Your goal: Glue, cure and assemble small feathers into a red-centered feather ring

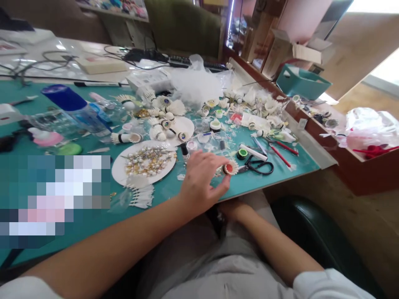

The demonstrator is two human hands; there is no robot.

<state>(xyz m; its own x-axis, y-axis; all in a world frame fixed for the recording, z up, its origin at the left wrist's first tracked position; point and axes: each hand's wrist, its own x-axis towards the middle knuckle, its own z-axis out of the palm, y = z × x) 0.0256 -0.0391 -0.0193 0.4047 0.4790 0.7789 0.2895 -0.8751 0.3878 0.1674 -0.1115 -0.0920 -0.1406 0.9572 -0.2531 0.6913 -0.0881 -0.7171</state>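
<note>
My left hand (202, 178) reaches over the front edge of the teal mat. Its thumb and fingers pinch a small shuttlecock piece (230, 168) with a red-orange centre. At my lap, below the table edge, is my right hand (230, 209); its fingers are hidden. Black-handled scissors (261, 166) lie just right of the pinched piece. Behind them are a green-filled jar (242, 153) and a white tube (254, 152). A white plate (118, 170) of beads and pearls stands left of my left hand, with white feather pieces (141, 196) in front of it.
More shuttlecock pieces (165, 124) fill the middle and back. A blue-capped bottle (77, 110) leans at the left. Red-handled tools (280, 155) lie at the right, near the table's raised edge. A teal bin (301, 83) stands beyond.
</note>
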